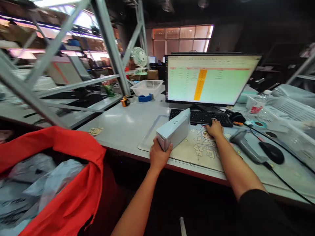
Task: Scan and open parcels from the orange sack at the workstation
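Note:
My left hand (159,155) grips the near end of a long white box (174,129) that rests on the desk mat (197,150) in front of me. My right hand (215,128) lies on the front edge of a black keyboard (200,116), fingers curled down onto the keys. Behind the keyboard stands a monitor (211,78) showing a green spreadsheet with an orange column. A grey barcode scanner (246,146) lies to the right of my right forearm, beside a black mouse (272,152).
A red sack (71,196) full of grey mailer bags stands at the lower left. Tape rolls (145,97), a white basket (147,87) and a small fan (139,57) sit at the back. Clear bins (290,114) crowd the right side. Grey metal struts (108,42) cross the left.

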The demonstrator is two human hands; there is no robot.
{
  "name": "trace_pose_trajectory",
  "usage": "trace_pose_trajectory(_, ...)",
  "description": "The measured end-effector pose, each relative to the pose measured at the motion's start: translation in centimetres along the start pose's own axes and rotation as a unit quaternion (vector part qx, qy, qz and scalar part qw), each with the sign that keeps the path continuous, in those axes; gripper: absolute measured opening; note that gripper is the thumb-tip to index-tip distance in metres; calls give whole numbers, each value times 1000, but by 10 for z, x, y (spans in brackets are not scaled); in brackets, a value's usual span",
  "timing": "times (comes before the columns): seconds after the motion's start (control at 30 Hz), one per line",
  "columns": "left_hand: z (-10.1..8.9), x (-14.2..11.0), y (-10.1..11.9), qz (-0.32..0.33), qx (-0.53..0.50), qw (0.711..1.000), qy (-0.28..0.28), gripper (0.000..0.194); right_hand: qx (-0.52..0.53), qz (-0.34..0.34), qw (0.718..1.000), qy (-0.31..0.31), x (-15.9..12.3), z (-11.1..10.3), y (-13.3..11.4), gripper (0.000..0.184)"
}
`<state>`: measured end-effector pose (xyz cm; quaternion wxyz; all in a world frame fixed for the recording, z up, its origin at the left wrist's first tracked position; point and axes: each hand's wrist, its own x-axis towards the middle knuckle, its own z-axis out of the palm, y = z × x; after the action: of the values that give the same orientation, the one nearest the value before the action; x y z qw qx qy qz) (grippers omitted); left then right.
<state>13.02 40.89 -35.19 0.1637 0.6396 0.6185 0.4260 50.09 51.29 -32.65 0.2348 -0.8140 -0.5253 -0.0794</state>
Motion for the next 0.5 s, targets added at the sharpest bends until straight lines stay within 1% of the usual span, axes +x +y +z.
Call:
trace_pose_trajectory(0.1,0,3,1,5,3,1000,-2,67,-3,24,1000,-12,5,6,9,69)
trace_pose_trajectory(0.2,0,4,1,10,1,1000,-11,67,0,40,999,-7,6,5,11,71)
trace_pose_trajectory(0.27,0,3,0,8,6,1000,-4,68,6,38,999,5,2,0,7,72)
trace_pose_trajectory(0.43,2,-1,-1,3,-4,1000,-3,73,23,19,1000,8,-8,-9,-3,60)
trace_pose_trajectory(0.5,2,-1,-1,6,-16,1000,1,75,30,14,999,11,-8,-9,-4,61)
